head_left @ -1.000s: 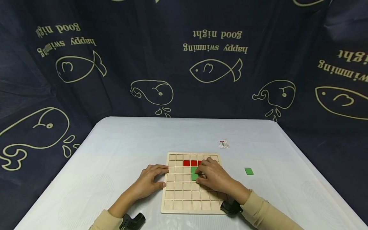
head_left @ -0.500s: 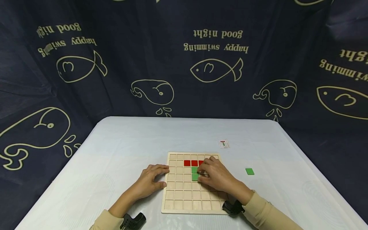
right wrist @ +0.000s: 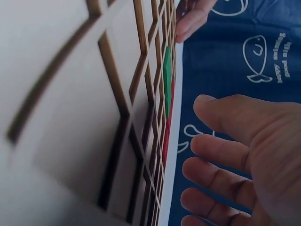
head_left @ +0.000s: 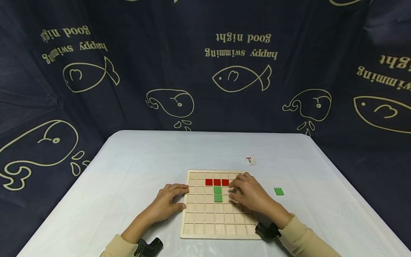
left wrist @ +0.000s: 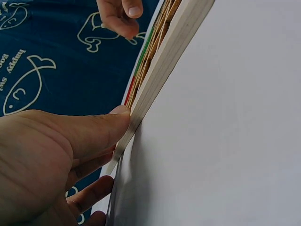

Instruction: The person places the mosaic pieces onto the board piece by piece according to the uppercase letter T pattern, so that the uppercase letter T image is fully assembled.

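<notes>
Head view: green tiles (head_left: 218,194) left of right-hand fingers (head_left: 236,189).

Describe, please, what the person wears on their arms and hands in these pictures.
Both hands are bare: no gloves, rings or markings show on the left hand or the right hand. Each forearm is covered by a plain beige long sleeve that ends at the wrist. A black device is strapped at the left wrist, and a similar black one sits at the right wrist.
</notes>
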A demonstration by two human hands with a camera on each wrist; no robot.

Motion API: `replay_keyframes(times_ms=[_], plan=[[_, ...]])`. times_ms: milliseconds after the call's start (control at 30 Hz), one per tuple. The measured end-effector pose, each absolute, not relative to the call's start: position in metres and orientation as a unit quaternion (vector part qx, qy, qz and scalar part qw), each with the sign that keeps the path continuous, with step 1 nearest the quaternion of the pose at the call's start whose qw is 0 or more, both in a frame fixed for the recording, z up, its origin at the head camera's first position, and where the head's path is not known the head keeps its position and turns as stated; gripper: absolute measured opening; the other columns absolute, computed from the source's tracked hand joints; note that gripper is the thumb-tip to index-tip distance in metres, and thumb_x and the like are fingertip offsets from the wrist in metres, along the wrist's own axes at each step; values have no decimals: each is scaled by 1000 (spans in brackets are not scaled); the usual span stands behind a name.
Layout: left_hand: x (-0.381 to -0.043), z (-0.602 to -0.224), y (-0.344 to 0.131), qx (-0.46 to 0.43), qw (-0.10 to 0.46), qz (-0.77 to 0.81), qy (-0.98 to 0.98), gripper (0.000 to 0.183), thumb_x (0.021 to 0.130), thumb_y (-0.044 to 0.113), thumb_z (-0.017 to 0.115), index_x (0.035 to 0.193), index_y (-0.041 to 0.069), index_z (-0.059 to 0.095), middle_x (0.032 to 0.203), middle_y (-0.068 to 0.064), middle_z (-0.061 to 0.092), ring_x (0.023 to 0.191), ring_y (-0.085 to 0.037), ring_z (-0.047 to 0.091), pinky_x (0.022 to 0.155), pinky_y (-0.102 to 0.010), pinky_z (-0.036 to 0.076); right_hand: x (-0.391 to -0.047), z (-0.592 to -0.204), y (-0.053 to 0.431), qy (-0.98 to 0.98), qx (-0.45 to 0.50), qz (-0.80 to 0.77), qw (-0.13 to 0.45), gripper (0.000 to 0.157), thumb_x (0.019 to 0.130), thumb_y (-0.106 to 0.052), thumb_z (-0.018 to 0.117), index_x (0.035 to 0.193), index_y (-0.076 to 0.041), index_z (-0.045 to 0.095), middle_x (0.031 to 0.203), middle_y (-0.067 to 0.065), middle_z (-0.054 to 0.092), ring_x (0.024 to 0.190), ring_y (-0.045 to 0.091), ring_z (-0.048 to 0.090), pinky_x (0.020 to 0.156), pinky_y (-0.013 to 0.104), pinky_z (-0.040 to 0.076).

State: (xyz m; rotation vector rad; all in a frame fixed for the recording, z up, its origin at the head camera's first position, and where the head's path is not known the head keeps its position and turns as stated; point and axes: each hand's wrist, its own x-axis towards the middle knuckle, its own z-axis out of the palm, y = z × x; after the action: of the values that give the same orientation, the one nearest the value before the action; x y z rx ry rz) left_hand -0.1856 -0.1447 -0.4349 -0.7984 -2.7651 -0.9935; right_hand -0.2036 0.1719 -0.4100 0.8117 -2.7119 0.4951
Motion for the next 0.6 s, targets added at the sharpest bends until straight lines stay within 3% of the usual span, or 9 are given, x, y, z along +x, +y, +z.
replay_keyframes(times_ms=[600], plan=[[-186,-435,-145,-262,43,-329,-906,47,79,21,73,123,10,61,133,0,56,118,-24,48,95,-49,30,-203,-411,201,-945,230,184,141,22,77,-24,76,95,-14,71,91,-6,62,81,7,43,73,30,38]])
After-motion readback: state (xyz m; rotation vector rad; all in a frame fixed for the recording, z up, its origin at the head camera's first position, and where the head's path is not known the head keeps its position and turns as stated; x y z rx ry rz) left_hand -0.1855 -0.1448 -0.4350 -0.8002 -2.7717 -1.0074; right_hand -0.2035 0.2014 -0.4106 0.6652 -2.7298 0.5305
